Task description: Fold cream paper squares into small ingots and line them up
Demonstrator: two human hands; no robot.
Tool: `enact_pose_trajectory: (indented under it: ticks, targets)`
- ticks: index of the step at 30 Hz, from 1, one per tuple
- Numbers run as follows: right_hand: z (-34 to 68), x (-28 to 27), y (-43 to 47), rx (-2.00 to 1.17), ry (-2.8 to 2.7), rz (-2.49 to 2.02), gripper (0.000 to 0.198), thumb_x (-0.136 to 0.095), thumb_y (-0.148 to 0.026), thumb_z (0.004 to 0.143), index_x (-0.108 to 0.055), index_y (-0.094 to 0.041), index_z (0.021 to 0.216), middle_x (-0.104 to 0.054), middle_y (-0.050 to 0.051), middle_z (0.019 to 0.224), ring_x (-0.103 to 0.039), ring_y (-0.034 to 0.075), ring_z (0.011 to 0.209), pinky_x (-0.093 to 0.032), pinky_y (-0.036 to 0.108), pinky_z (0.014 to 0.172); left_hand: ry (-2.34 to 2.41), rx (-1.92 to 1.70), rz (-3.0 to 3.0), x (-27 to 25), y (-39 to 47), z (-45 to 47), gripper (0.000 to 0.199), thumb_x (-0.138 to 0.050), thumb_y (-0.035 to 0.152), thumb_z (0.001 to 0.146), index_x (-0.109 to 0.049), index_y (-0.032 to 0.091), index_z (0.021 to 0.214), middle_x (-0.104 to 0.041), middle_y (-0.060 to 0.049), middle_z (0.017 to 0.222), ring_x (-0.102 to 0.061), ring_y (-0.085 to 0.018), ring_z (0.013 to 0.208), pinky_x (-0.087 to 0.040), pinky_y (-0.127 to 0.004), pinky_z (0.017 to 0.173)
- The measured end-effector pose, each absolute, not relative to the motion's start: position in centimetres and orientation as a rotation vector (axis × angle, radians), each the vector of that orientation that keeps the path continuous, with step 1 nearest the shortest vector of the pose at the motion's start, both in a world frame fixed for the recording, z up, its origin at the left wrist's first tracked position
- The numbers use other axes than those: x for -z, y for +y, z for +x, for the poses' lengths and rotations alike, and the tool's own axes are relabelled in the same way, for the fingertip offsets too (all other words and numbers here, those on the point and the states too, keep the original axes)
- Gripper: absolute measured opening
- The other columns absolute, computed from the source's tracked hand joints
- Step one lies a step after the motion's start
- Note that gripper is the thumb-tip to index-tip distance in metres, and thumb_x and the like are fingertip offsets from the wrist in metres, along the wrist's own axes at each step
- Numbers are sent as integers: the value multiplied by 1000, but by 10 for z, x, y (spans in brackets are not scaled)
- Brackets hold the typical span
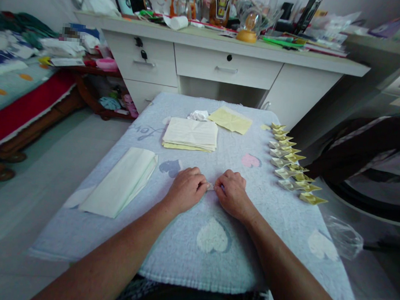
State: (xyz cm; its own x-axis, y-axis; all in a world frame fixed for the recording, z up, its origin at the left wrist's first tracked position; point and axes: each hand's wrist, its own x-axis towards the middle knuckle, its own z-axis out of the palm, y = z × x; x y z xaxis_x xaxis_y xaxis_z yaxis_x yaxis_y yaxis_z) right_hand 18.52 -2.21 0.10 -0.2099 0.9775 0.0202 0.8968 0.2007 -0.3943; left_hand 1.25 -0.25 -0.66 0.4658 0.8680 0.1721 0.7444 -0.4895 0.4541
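Over the middle of the cloth-covered table, my left hand [188, 188] and my right hand [233, 192] face each other with fingers pinched. Between their fingertips shows a small pale piece of folded paper [211, 187], mostly hidden by the fingers. Ahead of the hands lies a stack of white and yellow paper sheets [190, 134]. A creased yellow sheet [231, 120] rests behind it to the right, beside a crumpled white paper [199, 116]. To the left is a folded pale green-white paper bundle [122, 180]. Folded yellow and white paper boats [290, 162] line the table's right side.
A blue-grey cloth with heart prints [174, 246] covers the table. Behind it stands a white desk [225, 63] crowded with bottles and small items. A bed [21, 106] is at the left, a front-loading washing machine [399, 116] at the right. A clear plastic bag [344, 237] hangs near the table's right edge.
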Motion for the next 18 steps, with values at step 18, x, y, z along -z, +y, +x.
enact_pose_trajectory:
  ticks: [18]
  targets:
    - [183, 3, -23, -402, -2188, -1780, 17, -56, -33, 90, -64, -20, 82, -56, 6, 92, -45, 22, 90, -28, 35, 77, 1452, -538, 2409, 8, -4, 14, 23, -59, 31, 87, -60, 18, 68, -57, -4, 80, -55, -19, 82, -39, -31, 74]
